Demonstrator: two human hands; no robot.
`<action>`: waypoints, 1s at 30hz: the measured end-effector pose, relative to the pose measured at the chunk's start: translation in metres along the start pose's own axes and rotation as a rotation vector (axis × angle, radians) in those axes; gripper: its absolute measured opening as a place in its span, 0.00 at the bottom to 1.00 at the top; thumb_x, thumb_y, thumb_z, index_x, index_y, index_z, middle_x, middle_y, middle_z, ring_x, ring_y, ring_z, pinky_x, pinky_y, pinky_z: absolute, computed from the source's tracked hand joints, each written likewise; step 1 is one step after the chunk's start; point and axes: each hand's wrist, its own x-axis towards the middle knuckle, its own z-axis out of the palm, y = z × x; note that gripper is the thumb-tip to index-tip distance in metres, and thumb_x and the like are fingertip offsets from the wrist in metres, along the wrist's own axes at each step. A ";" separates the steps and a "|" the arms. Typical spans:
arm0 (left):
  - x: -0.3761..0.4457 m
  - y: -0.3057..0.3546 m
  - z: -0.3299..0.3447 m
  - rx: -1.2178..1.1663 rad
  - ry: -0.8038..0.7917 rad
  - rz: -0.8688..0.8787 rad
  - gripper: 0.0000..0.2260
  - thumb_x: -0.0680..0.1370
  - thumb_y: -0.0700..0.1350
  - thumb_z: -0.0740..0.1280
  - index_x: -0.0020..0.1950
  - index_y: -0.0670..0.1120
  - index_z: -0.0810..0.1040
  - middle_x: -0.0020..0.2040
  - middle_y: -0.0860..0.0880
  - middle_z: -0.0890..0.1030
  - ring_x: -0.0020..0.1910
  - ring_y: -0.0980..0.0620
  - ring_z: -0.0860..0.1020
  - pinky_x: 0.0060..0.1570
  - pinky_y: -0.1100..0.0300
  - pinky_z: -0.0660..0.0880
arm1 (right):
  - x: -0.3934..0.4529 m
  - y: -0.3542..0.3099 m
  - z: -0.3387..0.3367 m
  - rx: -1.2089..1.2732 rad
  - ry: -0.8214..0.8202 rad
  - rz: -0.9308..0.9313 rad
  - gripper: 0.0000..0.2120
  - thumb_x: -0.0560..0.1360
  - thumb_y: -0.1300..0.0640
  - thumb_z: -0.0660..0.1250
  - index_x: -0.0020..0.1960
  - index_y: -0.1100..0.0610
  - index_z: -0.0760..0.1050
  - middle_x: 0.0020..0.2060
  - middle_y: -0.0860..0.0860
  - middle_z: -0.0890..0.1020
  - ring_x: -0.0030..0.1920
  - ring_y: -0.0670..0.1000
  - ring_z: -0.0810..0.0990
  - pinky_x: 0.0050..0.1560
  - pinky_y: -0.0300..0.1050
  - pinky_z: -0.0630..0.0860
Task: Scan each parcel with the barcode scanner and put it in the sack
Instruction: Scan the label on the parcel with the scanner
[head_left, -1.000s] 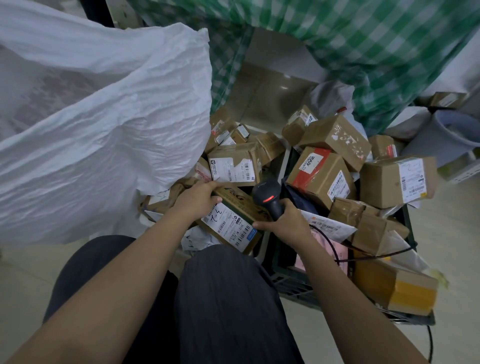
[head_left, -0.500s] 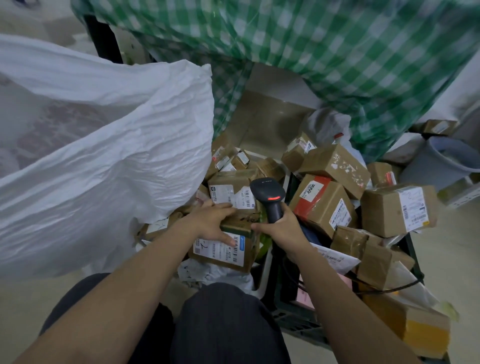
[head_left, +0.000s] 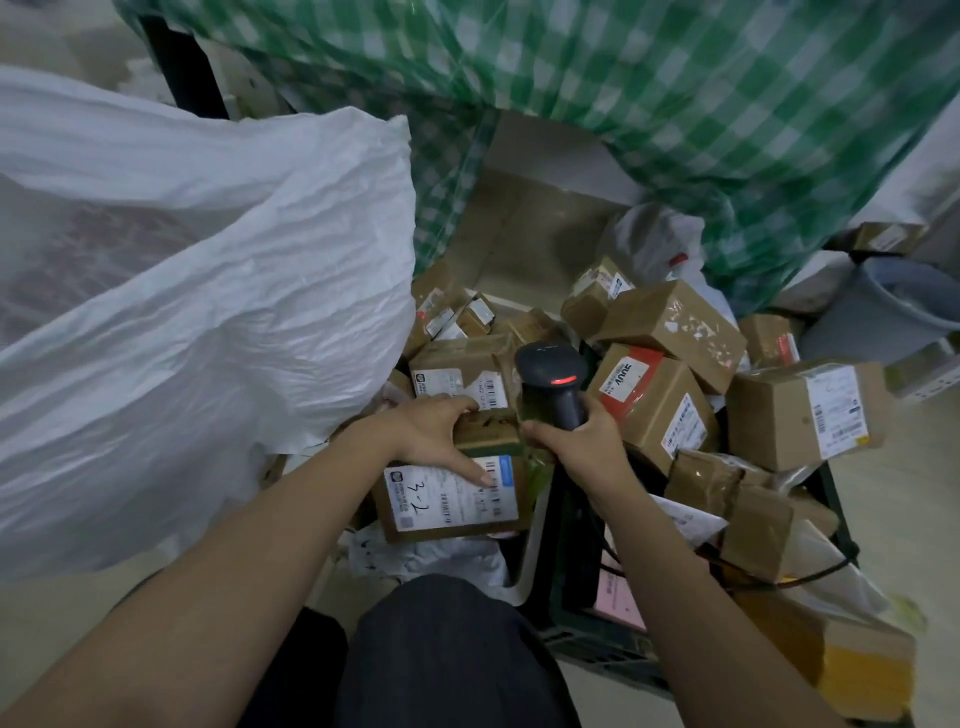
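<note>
Brown parcel (head_left: 457, 488), white label marked "3-2", in left hand (head_left: 434, 434).

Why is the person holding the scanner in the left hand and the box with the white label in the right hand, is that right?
Not quite: the hands are swapped. In the head view the right hand grips the scanner, and the left hand holds the box with the white label. The rest is right.
</note>
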 end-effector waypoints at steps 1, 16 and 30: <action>-0.006 0.003 -0.002 -0.084 0.067 0.007 0.45 0.63 0.67 0.75 0.73 0.51 0.62 0.66 0.53 0.71 0.62 0.53 0.72 0.63 0.55 0.70 | -0.001 -0.005 -0.006 0.005 0.039 -0.026 0.19 0.67 0.59 0.77 0.54 0.54 0.73 0.47 0.54 0.80 0.49 0.57 0.81 0.54 0.57 0.79; -0.044 0.032 -0.018 -0.874 0.472 0.020 0.39 0.71 0.49 0.75 0.74 0.51 0.54 0.55 0.58 0.75 0.49 0.66 0.74 0.47 0.64 0.75 | -0.010 -0.073 -0.004 0.211 0.213 -0.207 0.27 0.64 0.53 0.80 0.57 0.52 0.71 0.50 0.46 0.80 0.52 0.48 0.80 0.52 0.48 0.79; -0.017 0.025 -0.011 -0.979 0.616 -0.029 0.40 0.69 0.44 0.77 0.75 0.47 0.58 0.61 0.51 0.76 0.57 0.54 0.75 0.36 0.71 0.74 | -0.048 -0.070 -0.036 0.047 0.118 -0.072 0.06 0.72 0.58 0.70 0.39 0.56 0.74 0.29 0.54 0.72 0.30 0.50 0.70 0.34 0.44 0.67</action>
